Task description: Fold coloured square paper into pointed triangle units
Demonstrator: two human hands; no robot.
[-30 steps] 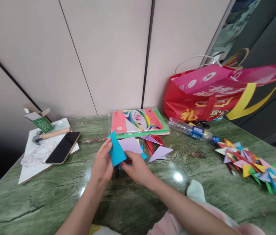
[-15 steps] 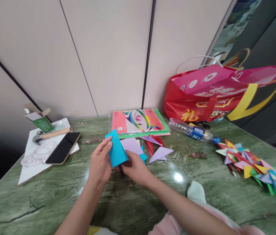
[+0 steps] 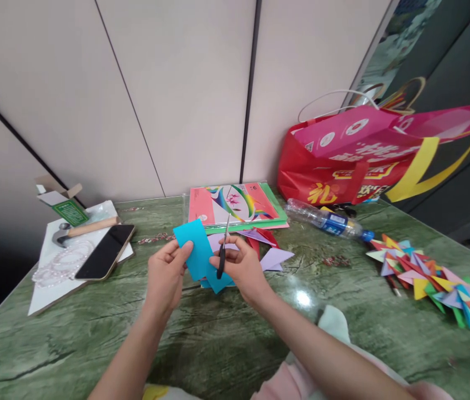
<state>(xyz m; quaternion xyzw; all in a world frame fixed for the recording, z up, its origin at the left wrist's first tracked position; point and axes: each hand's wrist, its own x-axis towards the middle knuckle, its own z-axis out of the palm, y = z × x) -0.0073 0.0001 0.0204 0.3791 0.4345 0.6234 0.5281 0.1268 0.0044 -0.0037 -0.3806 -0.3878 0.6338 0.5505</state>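
Note:
My left hand (image 3: 168, 272) pinches a bright blue sheet of paper (image 3: 195, 250) between thumb and fingers, held above the table. In my right hand (image 3: 243, 266) is a pair of scissors (image 3: 221, 261) with black handles, its blades pointing up and away from me. Another blue paper piece (image 3: 218, 282) shows just below the scissors; whether my right fingers touch it I cannot tell. Behind my hands lie lilac paper (image 3: 215, 242), partly hidden, and folded lilac (image 3: 276, 258) and red paper pieces (image 3: 254, 244).
A pack of coloured paper (image 3: 235, 205) lies by the wall. To the right are a plastic bottle (image 3: 329, 221), a red bag (image 3: 343, 166) and a colourful folded-paper chain (image 3: 435, 283). At left, a phone (image 3: 105, 253), hammer (image 3: 89, 229), beads (image 3: 62, 264) and small box (image 3: 66, 208) rest together.
My right hand has moved slightly right, away from the sheet, and the scissors have swung into plain view, blades up. A second blue piece now shows apart from the one in my left hand.

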